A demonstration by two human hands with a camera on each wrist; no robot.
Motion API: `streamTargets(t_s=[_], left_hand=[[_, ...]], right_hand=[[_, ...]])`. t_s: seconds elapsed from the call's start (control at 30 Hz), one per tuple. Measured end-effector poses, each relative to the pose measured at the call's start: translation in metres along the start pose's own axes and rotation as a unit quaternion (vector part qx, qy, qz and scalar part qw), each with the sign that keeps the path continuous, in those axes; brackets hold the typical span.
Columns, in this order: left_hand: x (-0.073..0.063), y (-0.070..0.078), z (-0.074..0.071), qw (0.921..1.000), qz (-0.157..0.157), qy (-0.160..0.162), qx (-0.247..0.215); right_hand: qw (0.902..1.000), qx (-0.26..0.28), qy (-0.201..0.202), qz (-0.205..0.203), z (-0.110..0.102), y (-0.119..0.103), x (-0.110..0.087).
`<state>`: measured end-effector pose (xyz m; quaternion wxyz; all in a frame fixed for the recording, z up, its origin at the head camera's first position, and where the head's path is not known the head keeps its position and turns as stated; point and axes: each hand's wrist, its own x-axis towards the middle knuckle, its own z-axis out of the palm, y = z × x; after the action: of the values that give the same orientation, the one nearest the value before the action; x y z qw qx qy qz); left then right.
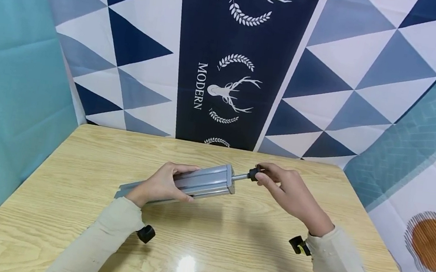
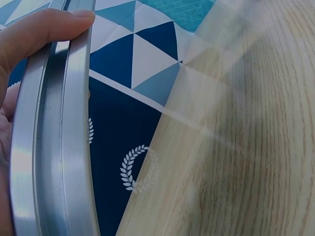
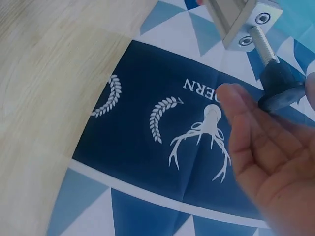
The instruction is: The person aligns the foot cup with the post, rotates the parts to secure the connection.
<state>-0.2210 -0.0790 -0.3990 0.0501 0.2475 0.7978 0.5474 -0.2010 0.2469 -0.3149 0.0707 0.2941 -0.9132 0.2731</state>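
A grey aluminium profile (image 1: 210,180) is held tilted over the table, its plated right end the higher one. My left hand (image 1: 163,183) grips it around the middle; in the left wrist view the thumb lies across the grooved profile (image 2: 51,147). From the end plate (image 3: 244,37), which has two screws, juts a threaded stem (image 3: 264,45). On that stem sits a black levelling foot (image 3: 280,86) with a round base. My right hand (image 1: 289,192) pinches the foot's base between thumb and fingers; in the right wrist view the other fingers (image 3: 246,132) curl beside it.
Beneath both hands spreads a light wood table (image 1: 205,235). A patterned cloth (image 1: 142,52) hangs behind its far edge, with a teal curtain (image 1: 16,63) on the left and another cloth (image 1: 416,166) on the right.
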Motion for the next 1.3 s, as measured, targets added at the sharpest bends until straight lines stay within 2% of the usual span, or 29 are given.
streamTargets(t_s=[0.1, 0.2, 0.37, 0.5, 0.6, 0.7, 0.9, 1.0, 1.17, 1.3], left_hand=[[0.0, 0.0, 0.001, 1.0, 0.004, -0.003, -0.004], [-0.002, 0.001, 0.002, 1.0, 0.004, -0.003, -0.008], [-0.004, 0.002, 0.002, 1.0, 0.001, 0.003, -0.007], [-0.005, 0.003, 0.003, 1.0, 0.0, 0.006, -0.007], [-0.006, 0.004, 0.003, 1.0, 0.002, 0.005, -0.008], [-0.007, 0.004, 0.004, 0.9999, 0.002, 0.006, -0.008], [-0.009, 0.005, 0.005, 0.9999, 0.006, 0.007, -0.01], [-0.01, 0.006, 0.006, 0.9999, 0.009, 0.004, -0.011], [-0.012, 0.008, 0.008, 0.9999, 0.003, 0.009, -0.012], [-0.015, 0.01, 0.008, 0.9998, -0.003, 0.016, -0.009]], right_hand=[[0.9996, 0.007, 0.002, 0.029, 0.001, -0.001, 0.0], [0.9995, 0.019, -0.003, 0.027, -0.001, -0.002, -0.002], [0.9987, -0.001, -0.021, -0.046, -0.007, -0.001, -0.005], [0.9925, -0.044, -0.02, -0.112, -0.011, -0.001, -0.006], [0.9894, -0.057, -0.014, -0.133, -0.011, -0.001, -0.006], [0.9921, -0.047, -0.01, -0.116, -0.01, 0.0, -0.007], [0.9998, -0.01, -0.001, -0.02, -0.005, 0.001, -0.007], [1.0, -0.005, 0.002, 0.0, -0.004, 0.001, -0.007], [0.9999, -0.001, -0.004, -0.009, -0.007, 0.001, -0.01], [0.9973, -0.012, 0.002, -0.072, -0.01, 0.0, -0.011]])
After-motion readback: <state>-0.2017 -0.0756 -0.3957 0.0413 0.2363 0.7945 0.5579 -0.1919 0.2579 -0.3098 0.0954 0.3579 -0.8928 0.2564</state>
